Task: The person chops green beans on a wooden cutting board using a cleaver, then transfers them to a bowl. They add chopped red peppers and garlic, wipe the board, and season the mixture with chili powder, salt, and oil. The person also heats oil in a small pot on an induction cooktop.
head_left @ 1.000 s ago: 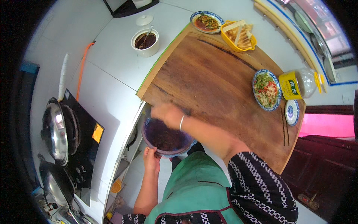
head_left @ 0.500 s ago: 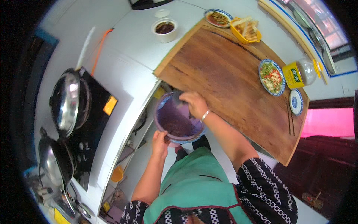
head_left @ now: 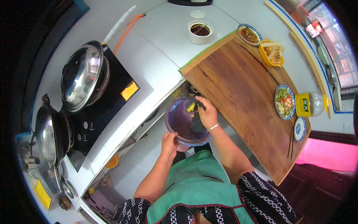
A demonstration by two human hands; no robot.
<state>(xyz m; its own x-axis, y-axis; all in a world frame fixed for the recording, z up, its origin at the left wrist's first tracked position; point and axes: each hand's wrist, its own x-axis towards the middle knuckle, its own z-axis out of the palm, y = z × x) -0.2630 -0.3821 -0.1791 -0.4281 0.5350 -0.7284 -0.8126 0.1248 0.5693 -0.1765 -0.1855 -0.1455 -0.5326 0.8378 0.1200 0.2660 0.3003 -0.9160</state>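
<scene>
Below the counter edge, in front of my green apron, hangs a round purple bin point(head_left: 180, 123) with a thin liner about its rim. My left hand point(head_left: 169, 144) grips its near left rim, thumb on top. My right hand point(head_left: 207, 115) is over the right side of the bin, its fingers curled round something dark that I cannot make out. Small yellow scraps point(head_left: 191, 108) show beside those fingers, inside or above the bin; their kind is unclear. The bin's bottom is dark.
A wooden board point(head_left: 238, 86) lies right of the bin, carrying a plate of chopped vegetables point(head_left: 284, 102), a yellow basket of bread point(head_left: 271, 53) and an oil jug point(head_left: 310, 104). Lidded wok point(head_left: 82, 76) and black stove point(head_left: 93, 112) stand left. A white pot point(head_left: 200, 31) sits behind.
The view has shifted, so counter and board sit differently in it. My right hand has turned its fingers further into the bin, and yellow scraps now show there. My left hand keeps its hold.
</scene>
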